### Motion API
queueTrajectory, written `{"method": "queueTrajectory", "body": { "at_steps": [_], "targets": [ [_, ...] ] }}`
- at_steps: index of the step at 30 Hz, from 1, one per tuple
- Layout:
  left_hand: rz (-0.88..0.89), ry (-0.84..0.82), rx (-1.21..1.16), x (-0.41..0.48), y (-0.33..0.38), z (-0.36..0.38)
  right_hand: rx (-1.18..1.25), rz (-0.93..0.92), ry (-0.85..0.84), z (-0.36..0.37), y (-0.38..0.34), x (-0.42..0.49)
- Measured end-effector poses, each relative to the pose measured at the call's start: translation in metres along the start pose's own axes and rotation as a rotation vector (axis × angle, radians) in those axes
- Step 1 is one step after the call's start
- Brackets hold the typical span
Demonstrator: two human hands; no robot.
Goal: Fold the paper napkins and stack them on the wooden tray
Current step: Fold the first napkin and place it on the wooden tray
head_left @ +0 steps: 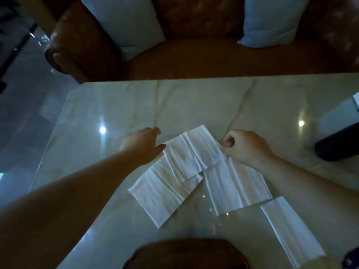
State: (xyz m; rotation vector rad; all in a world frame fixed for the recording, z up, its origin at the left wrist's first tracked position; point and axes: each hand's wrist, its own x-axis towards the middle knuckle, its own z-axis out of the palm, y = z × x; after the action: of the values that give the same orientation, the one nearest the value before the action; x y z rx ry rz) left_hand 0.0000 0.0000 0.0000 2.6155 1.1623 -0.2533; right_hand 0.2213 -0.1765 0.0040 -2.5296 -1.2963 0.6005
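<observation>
White napkins [194,152] unmarked; right hand [246,146] pinches one edge.

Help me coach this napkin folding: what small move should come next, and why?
Probably fold the top napkin over, from the right toward the left. The right hand already pinches its right edge, the left hand rests open at its left edge, and it lies unfolded across two other napkins. No wooden tray is in view, so stacking likely waits.
</observation>
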Motion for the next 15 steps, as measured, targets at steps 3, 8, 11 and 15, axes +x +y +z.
{"method": "queueTrajectory", "body": {
  "at_steps": [3, 8, 11, 15],
  "targets": [
    [-0.006, -0.006, -0.012, 0.013, 0.001, 0.012, -0.003, 0.011, 0.022, 0.008, 0.007, 0.012],
    [-0.027, -0.074, -0.008, 0.022, 0.007, 0.024, -0.088, 0.013, -0.06, 0.016, 0.006, 0.022],
    [-0.003, -0.058, 0.028, 0.026, 0.007, 0.03, -0.116, 0.006, -0.075, 0.02, 0.006, 0.026],
    [0.034, -0.06, 0.021, 0.03, 0.006, 0.031, -0.093, -0.011, -0.078, 0.025, 0.008, 0.029]
  ]
}}
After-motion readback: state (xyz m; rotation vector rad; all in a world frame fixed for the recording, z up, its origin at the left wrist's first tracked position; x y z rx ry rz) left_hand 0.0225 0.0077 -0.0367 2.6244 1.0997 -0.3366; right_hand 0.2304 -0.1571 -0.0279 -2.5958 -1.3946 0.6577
